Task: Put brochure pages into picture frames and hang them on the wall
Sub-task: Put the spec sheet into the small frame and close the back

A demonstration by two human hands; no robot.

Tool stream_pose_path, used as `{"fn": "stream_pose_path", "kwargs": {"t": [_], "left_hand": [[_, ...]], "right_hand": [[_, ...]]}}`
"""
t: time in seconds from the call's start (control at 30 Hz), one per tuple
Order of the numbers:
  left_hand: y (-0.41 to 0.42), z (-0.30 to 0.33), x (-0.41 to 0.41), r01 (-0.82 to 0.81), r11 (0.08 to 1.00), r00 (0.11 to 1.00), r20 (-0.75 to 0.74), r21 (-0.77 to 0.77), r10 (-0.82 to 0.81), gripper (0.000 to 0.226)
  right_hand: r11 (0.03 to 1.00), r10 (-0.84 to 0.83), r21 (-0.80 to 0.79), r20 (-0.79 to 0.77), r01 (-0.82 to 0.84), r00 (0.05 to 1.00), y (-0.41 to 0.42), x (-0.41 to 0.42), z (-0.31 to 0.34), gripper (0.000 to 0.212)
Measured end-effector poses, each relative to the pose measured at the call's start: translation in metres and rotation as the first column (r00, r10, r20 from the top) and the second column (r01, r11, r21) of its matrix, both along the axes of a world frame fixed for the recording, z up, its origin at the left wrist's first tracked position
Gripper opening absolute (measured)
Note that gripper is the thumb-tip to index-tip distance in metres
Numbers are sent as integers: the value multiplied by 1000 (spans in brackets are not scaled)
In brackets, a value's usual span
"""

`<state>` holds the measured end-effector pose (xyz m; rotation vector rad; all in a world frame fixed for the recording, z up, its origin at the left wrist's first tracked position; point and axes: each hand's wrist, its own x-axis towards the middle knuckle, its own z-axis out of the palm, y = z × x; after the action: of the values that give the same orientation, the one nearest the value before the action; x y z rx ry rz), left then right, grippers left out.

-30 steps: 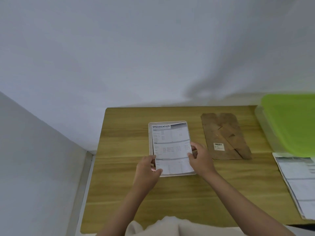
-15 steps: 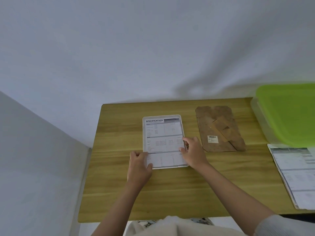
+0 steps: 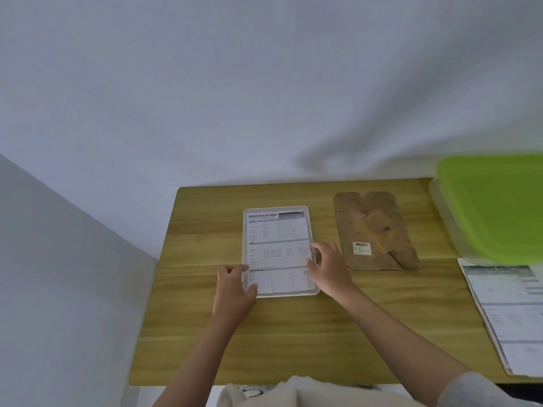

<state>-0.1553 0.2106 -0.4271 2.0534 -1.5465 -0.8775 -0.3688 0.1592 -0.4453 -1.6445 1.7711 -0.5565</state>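
A white picture frame (image 3: 246, 230) lies flat on the wooden table (image 3: 293, 333). A brochure page (image 3: 277, 248) headed "SPECIFICATION" lies inside it. My left hand (image 3: 235, 289) grips the frame's lower left edge, thumb on the page. My right hand (image 3: 329, 267) rests at the frame's right edge with its fingertips on the page. The brown frame backing board (image 3: 376, 230), with a barcode sticker and a stand flap, lies to the right of the frame.
A clear plastic box with a green lid (image 3: 496, 207) stands at the table's far right. A stack of brochure pages (image 3: 514, 312) lies in front of it at the right edge. White walls rise behind and to the left.
The frame with the page has been lowered flat onto the table. My right hand has shifted a little up along the frame's right edge. The camera has moved.
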Motion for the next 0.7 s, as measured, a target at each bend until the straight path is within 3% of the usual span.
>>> {"fn": "stream_pose_path", "kwargs": {"t": [0.27, 0.47, 0.6, 0.7], "left_hand": [[-14, 16, -69, -16, 991, 999, -38, -133, 11, 38], [-25, 10, -162, 64, 990, 992, -102, -126, -78, 37], [-31, 3, -202, 66, 998, 992, -110, -20, -68, 46], [-34, -2, -221, 73, 995, 996, -52, 61, -70, 51]], "right_hand": [[988, -52, -139, 112, 68, 992, 9, -61, 3, 35], [943, -246, -215, 58, 253, 968, 2, -144, 4, 33], [933, -355, -104, -105, 344, 929, -11, -185, -2, 43], [937, -330, 40, -225, 347, 917, -19, -196, -3, 54]]}}
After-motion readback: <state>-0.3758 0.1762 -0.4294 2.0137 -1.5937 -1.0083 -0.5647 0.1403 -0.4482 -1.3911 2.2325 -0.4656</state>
